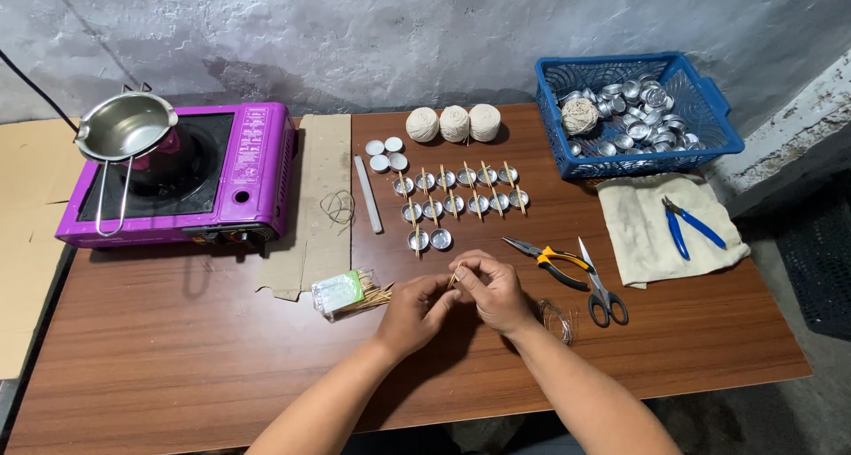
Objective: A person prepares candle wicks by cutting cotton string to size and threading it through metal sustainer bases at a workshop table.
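Toothpick (454, 278), thin and pale, sits pinched between the fingertips of both hands above the middle of the brown table (177, 357). The left hand (413, 311) and right hand (496, 288) are closed around it and meet at the fingertips, so most of the stick is hidden and only a short piece shows.

Just beyond the hands stand rows of small metal cups (456, 198); many have a toothpick laid across the rim, and what is inside them is too small to make out. A blue basket (718, 122) at the far right holds a heap of empty metal cups and a ball of string (580, 115). Three more balls of string (454, 123) sit near the wall. A steel pot (127, 126) rests on a purple stove (257, 176) at the left; it looks empty.

A packet of toothpicks (347, 294) lies just left of the left hand. Pliers (551, 261) and scissors (601, 288) lie to the right, and blue cutters (690, 225) rest on a cloth (638, 233). Something thin and clear beside the right wrist is hard to identify.
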